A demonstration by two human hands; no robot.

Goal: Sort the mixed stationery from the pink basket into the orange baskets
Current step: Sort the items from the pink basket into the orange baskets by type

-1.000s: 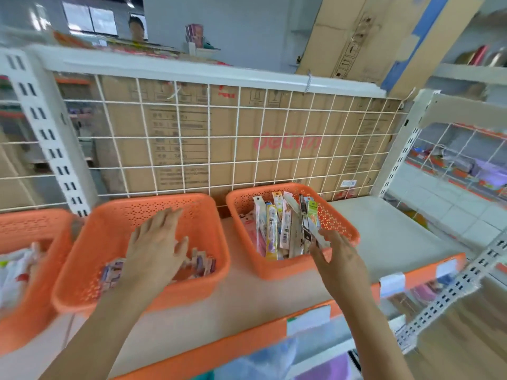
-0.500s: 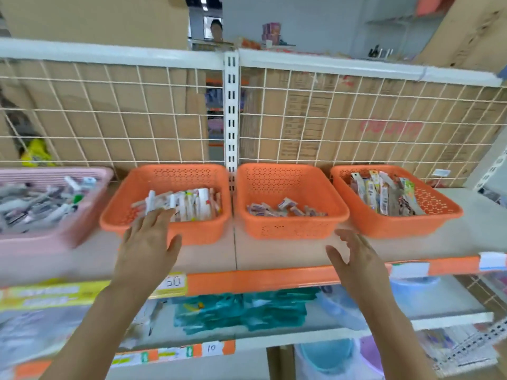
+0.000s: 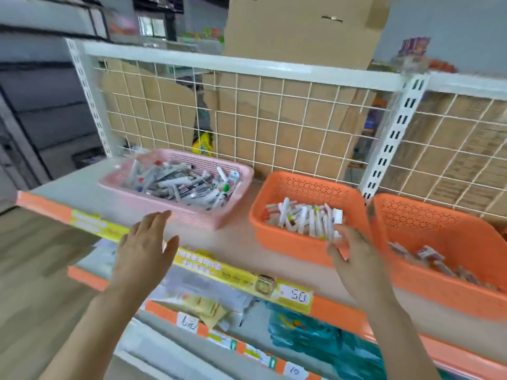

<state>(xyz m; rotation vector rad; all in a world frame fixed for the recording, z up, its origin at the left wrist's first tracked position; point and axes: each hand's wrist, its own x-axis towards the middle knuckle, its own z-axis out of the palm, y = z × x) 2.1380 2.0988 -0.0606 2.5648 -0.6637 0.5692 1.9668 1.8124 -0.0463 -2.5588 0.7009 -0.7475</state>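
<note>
Pink basket (image 3: 192, 216), left on shelf (image 3: 76, 185) — heaped with mixed stationery (image 3: 181, 182). First orange basket (image 3: 285, 242) just right of it, holding white packets (image 3: 304, 218); second orange basket (image 3: 444, 292) further right, small packs (image 3: 428, 255) inside. Left hand (image 3: 145, 242) near, before pink basket, fingers straight, apart, holding nothing. Right hand (image 3: 354, 253) at near rim of first orange basket, fingers spread, loosely bent — nothing gripped.

The right orange basket (image 3: 444, 286) runs off the right edge, so only part of its contents shows. Blur smears the stationery (image 3: 181, 185) in the pink basket (image 3: 192, 218) beyond telling kinds. The right hand (image 3: 356, 259) hides part of the left orange basket (image 3: 285, 242)'s near rim. Whether its fingers pinch anything cannot be told.
</note>
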